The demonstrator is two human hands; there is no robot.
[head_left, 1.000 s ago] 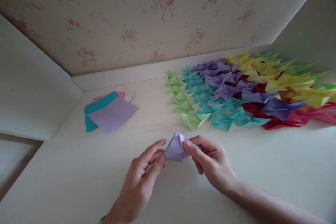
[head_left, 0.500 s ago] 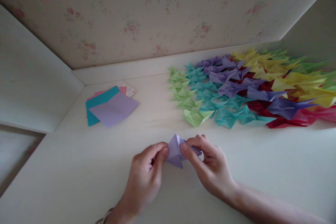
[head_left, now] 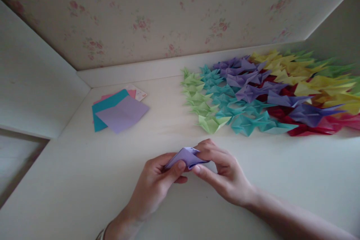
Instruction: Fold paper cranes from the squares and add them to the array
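A partly folded piece of purple origami paper (head_left: 184,156) is held between both hands above the white tabletop, its creased peak pointing away from me. My left hand (head_left: 160,178) is closed on its left side, thumb pressed on the near face and fingers behind. On the right side, my right hand (head_left: 221,170) pinches the paper, with the thumb under a curled lower flap and the index finger at the upper edge. The fingertips behind the paper are partly hidden.
Several flat paper sheets, a purple one (head_left: 123,114) on top of a teal one (head_left: 105,110), lie at the back left. Rows of folded paper cranes (head_left: 247,97) in green, teal, purple, red and yellow fill the back right. A white panel (head_left: 33,71) stands at left.
The purple paper has been turned and its flaps brought together, so it looks narrower. My left thumb has moved onto its face, and my right thumb has shifted down to the lower edge.
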